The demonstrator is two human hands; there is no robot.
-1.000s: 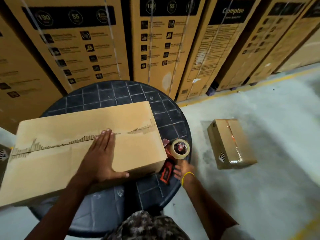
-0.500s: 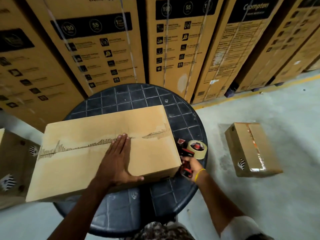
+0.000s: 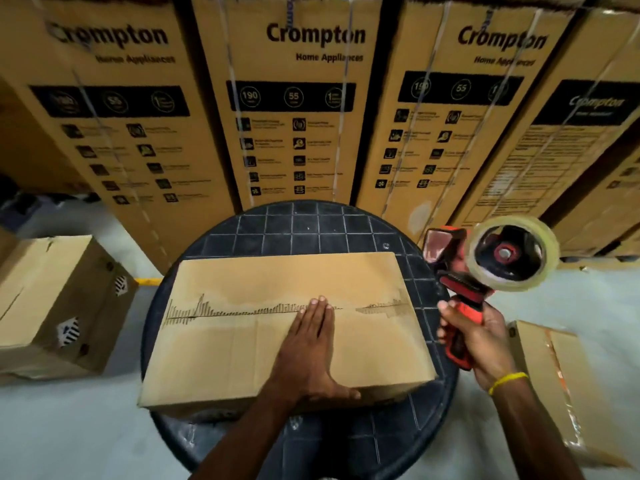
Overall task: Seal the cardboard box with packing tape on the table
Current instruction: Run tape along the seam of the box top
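The plain brown cardboard box [image 3: 239, 358] lies flat on the round dark table [image 3: 311, 226] with a grid-patterned top. Its long centre seam [image 3: 242, 311] runs left to right and, as far as we can see, is bare of fresh tape, with only ragged torn marks along it. The left hand [image 3: 308, 351] rests on the lid with straight fingers together, tips at the seam near its middle; it pins the flaps and grasps nothing. The right hand [image 3: 481, 341] has its fingers wrapped round the handle of a red-orange tape dispenser [image 3: 457, 282] carrying a roll of clear packing tape [image 3: 545, 247], held in the air just beside the box's right end, touching neither box nor table. We judge that we are at the start of taping: tool in hand, no strip laid. The next move, we think, calls for bringing the dispenser's mouth down onto one end of the seam, anchoring the tape there, and pulling along the seam while the left hand presses the flaps shut and shifts clear of the path.
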